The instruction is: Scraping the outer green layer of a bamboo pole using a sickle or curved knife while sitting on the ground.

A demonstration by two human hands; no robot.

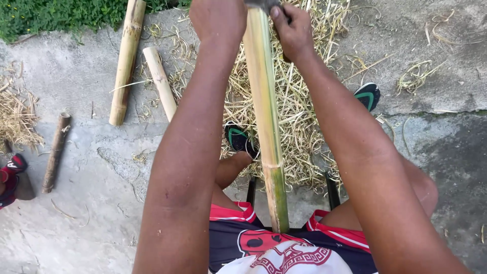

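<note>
A long green-yellow bamboo pole (pixel 266 116) runs from my lap up to the top of the view, between my two arms. My left hand (pixel 218 18) is closed at the pole's upper end, on its left side, fingers hidden. My right hand (pixel 290 28) grips something grey and metallic (pixel 261 4) resting on the top of the pole; only a small part of it shows. I sit on a dark stool (pixel 332 190) with both feet in green-and-black sandals (pixel 368 95) on the ground.
A heap of pale bamboo shavings (pixel 299 106) lies under the pole. Two cut bamboo pieces (pixel 127 61) and a short brown stick (pixel 55 152) lie on the concrete to the left. Another person's red-and-black shoe (pixel 11 170) is at the left edge. Grass borders the top left.
</note>
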